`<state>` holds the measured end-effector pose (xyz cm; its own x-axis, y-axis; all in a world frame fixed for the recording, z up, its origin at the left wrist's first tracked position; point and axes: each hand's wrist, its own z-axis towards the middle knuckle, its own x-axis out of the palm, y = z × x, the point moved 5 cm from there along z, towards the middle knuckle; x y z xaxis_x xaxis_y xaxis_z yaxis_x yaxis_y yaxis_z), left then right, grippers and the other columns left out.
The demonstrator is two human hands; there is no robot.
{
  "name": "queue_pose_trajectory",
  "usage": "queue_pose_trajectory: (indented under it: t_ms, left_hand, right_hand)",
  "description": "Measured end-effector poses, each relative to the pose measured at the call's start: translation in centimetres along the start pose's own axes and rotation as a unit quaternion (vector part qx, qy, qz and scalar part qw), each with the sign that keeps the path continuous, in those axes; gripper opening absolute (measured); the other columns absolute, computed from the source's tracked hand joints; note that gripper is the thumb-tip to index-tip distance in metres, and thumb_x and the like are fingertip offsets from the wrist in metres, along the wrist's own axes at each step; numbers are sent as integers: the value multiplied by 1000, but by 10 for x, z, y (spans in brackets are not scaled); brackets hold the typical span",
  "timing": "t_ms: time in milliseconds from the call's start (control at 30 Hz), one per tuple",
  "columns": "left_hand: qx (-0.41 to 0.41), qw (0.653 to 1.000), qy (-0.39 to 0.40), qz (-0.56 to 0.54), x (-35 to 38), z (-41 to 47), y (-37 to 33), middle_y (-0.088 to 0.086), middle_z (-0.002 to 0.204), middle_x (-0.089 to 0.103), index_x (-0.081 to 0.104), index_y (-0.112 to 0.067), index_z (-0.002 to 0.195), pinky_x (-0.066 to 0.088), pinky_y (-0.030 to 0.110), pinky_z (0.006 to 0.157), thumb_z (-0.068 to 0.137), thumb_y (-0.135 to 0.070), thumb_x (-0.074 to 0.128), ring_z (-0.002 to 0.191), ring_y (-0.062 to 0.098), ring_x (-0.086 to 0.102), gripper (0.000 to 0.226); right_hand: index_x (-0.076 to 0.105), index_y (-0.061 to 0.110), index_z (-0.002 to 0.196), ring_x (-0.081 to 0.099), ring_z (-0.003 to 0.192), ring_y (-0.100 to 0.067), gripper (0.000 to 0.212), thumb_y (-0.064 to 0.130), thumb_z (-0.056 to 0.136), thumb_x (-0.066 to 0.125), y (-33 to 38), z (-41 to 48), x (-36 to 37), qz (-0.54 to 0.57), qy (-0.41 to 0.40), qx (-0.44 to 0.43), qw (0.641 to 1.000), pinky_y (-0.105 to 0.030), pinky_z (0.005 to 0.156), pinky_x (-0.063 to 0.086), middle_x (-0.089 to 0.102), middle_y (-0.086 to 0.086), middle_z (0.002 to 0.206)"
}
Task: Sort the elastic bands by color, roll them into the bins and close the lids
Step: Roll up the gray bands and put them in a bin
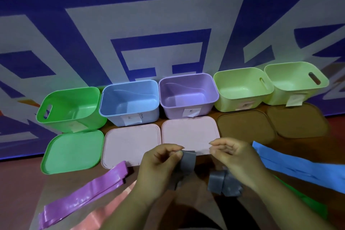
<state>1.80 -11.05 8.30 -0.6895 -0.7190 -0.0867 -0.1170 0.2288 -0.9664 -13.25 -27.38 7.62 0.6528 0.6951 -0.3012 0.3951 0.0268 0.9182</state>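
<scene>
Both hands are up over the front of the surface (18,192), working a grey band (187,158). L hand (158,162) pinches one end of it between thumb and fingertips, the strip folded over just past the fingers. R hand (235,157) has its fingers curled inward; the band's other end sits bunched under its palm, but I can't tell whether that hand actually grips it.

Five open bins stand in a row at the back, L to R: green bin (74,102), blue bin (130,97), purple bin (188,89), pale-green bin (240,84), end bin (296,76), also pale green. All look empty inside. Paper labels on their fronts, writing too small to read.

A lid lies flat in front of each: green lid (72,151), left pink lid (130,144), right pink lid (188,132), left brown lid (246,127), right brown lid (296,121). The hands hover at the near edge of the right pink lid.

Other bands lie flat, unrolled: purple band (87,192) to the L, pink band (104,214) beside it, nearer the person; blue band (298,170) to the R, green band (308,205) partly under it.
</scene>
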Motion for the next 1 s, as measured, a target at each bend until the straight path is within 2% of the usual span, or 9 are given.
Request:
queue_pose_trajectory:
  t_ms: [133, 267, 333, 400, 500, 667, 800, 900, 1000]
  left_hand:
    - [-35, 999, 15, 23, 7, 8, 29, 0, 83, 76, 76, -14, 81, 54, 19, 67, 88, 1, 67, 75, 7, 69, 19]
    - [-70, 997, 30, 23, 18, 14, 51, 4, 73, 73, 75, -12, 78, 49, 19, 55, 89, 3, 65, 63, 12, 61, 22]
    - [-90, 995, 33, 18, 24, 16, 60, 4, 73, 74, 75, -10, 80, 50, 21, 58, 90, 3, 64, 66, 14, 62, 20]
    - [-103, 994, 43, 12, 29, 18, 69, 2, 75, 74, 76, -13, 77, 53, 24, 64, 90, 5, 62, 71, 12, 65, 26]
    - [-105, 993, 44, 42, 30, 20, 82, -1, 79, 76, 77, -20, 75, 57, 23, 69, 90, 5, 63, 74, 8, 69, 32]
    - [-145, 986, 13, 79, 22, 12, 105, -7, 79, 77, 75, -16, 81, 53, 17, 70, 90, 0, 66, 75, 1, 69, 21]
    - [-142, 982, -12, 120, 9, -3, 116, -10, 85, 77, 76, -17, 87, 54, 17, 75, 90, -5, 67, 79, 0, 69, 15]
    - [-156, 982, -41, 93, 6, -18, 121, -6, 81, 77, 75, -13, 87, 51, 14, 68, 90, -2, 66, 76, 1, 69, 15]
    - [-165, 983, -64, 48, 6, -32, 124, 2, 78, 76, 73, -7, 86, 54, 21, 66, 91, 4, 62, 74, 12, 70, 16]
  right_hand:
    - [71, 27, 93, 66, 84, 8, 20, 11, 82, 76, -64, 12, -21, -99, 18, 71, 992, 0, 70, 43, 74, 12, 91]
    - [66, 37, 85, 69, 91, -7, 30, 10, 79, 78, -118, 15, -23, -175, 42, 98, 979, -16, 80, 52, 72, 11, 92]
    - [67, 34, 91, 68, 92, -6, 27, 11, 80, 77, -134, 14, -21, -205, 66, 94, 972, -7, 73, 46, 69, 15, 93]
    - [69, 29, 100, 64, 90, 0, 26, 14, 80, 76, -142, 15, -22, -240, 80, 67, 965, -3, 71, 42, 67, 17, 96]
    - [72, 25, 102, 61, 94, -2, 27, 18, 76, 74, -147, 21, -18, -313, 105, -22, 944, -2, 80, 37, 64, 14, 103]
    - [70, 26, 84, 64, 86, -12, 16, 32, 73, 59, -146, 23, 17, -360, 171, -145, 905, -24, 78, 49, 68, 12, 90]
    - [70, 27, 94, 57, 103, -12, 32, 46, 76, 52, -171, 18, 38, -424, 287, -160, 844, -31, 92, 46, 66, 14, 105]
    - [70, 25, 99, 62, 104, -19, 38, 46, 73, 51, -187, 15, 38, -444, 286, -174, 831, -35, 89, 54, 68, 12, 109]
    - [73, 30, 82, 69, 93, -16, 31, 45, 73, 48, -191, 8, 34, -473, 233, -189, 828, -29, 78, 58, 71, 11, 106]
